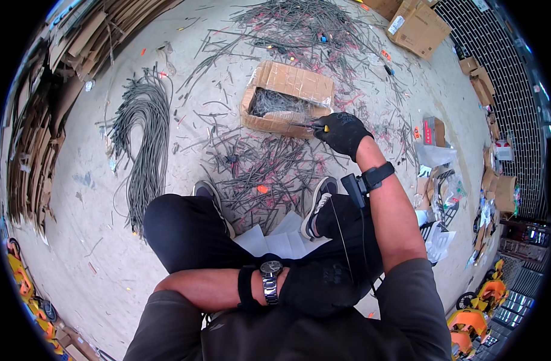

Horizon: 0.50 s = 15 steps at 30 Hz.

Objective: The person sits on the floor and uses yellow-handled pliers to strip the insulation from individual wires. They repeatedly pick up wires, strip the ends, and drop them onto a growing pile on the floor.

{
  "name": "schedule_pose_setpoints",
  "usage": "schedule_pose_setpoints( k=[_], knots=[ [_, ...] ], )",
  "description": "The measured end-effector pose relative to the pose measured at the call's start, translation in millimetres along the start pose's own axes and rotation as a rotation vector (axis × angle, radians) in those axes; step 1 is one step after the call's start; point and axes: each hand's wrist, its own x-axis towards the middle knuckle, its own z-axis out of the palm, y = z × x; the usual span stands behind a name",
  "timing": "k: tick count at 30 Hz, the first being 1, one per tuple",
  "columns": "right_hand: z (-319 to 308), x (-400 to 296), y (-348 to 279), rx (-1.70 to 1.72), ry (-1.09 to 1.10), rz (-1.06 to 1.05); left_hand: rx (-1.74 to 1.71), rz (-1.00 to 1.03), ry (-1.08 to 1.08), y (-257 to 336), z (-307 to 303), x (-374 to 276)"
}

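Observation:
My right hand [345, 134], in a black glove, is closed on a slim dark hand tool [319, 127] with a yellow part. The tool lies over the near right edge of an opened cardboard box [298, 80] that holds thin clear or grey strands [275, 104]. My left hand [322, 285], also in a black glove, rests across my lap; its fingers are hard to make out against the dark trousers. A thin wire [341, 230] runs upward from beside it. Between my shoes lies a heap of short dark cable pieces [266, 171] with red bits.
A long bent bundle of grey cables [149, 122] lies on the left. A larger cable pile [302, 22] spreads beyond the box. Flattened cardboard [36, 149] is stacked far left. Cartons [417, 29] and packaging [438, 189] stand on the right. White sheets [275, 239] lie between my legs.

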Motion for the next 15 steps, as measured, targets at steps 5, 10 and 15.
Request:
schedule_pose_setpoints(
  k=[5,10,15],
  knots=[
    [-6.3,3.2,3.0,0.026,-0.033,0.042,-0.018,0.088,-0.006,7.3,-1.7,3.8],
    [4.0,8.3,19.1,-0.043,-0.035,0.073,-0.080,0.102,-0.004,8.4,1.9,1.5],
    [22.8,13.3,34.0,-0.096,-0.124,0.056,-0.022,0.118,-0.020,8.5,1.7,-0.1]
  ],
)
